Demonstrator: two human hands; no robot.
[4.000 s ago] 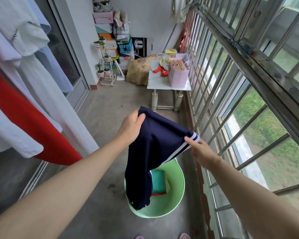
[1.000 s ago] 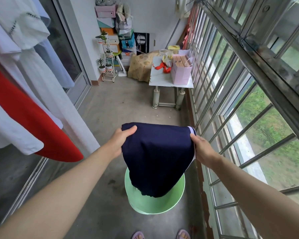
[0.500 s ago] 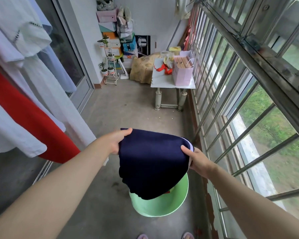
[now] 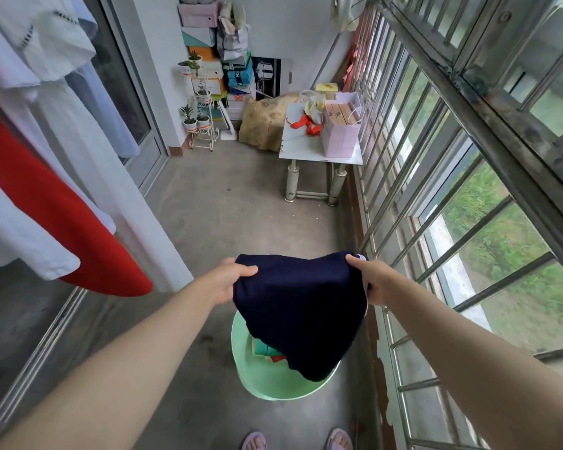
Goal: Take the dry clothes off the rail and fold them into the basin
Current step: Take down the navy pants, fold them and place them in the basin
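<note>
Basin [image 4: 261, 383]: green, folded clothes [image 4: 262, 347] inside, maybe teal.
Blue cloth [image 4: 299, 311]: hangs over basin, top edge runs left-right.
Left grip [image 4: 229, 283]: pinches left corner.
Right grip [image 4: 369, 280]: pinches right corner.

Your left forearm [image 4: 127, 352] and right forearm [image 4: 468, 345] are bare along all their visible length, and so are your left hand [image 4: 231, 280] and right hand [image 4: 369, 280]. You wear pale lilac open-toed slippers: the left slipper [image 4: 254, 441] and the right slipper [image 4: 338, 440], where your toes show.
</note>
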